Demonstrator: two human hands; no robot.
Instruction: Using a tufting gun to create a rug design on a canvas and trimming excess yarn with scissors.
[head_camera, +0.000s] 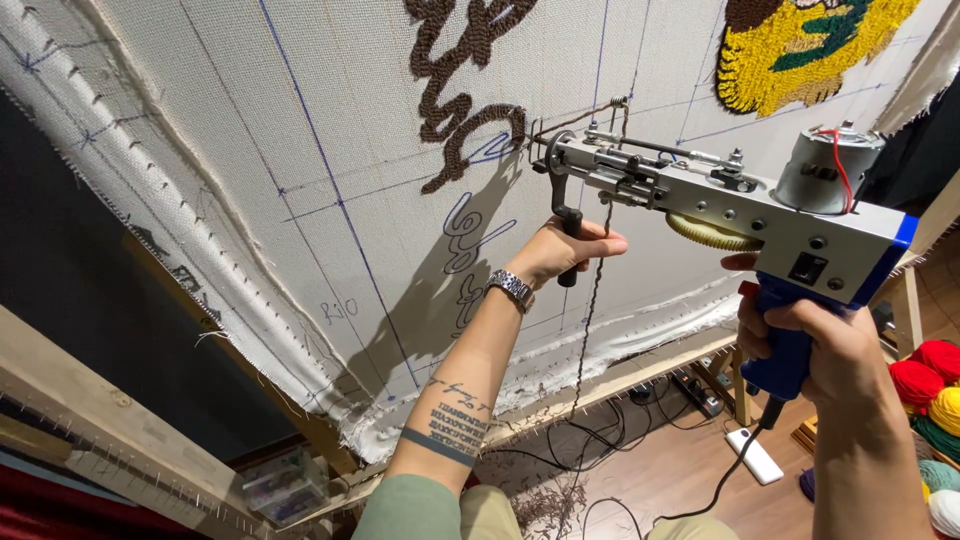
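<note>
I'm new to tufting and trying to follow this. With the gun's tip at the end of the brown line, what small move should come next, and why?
Probably ease the tufting gun along the blue outline, still pressed to the cloth. Its tip sits where the brown yarn line ends, and the drawn shape beyond is bare. The left hand grips the front handle and the right hand the blue grip, so both can steer.

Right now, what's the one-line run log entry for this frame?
left hand: grips front handle | right hand: grips blue grip | tufting gun: needle at cloth, by brown tufted line | brown yarn: hangs down
</note>
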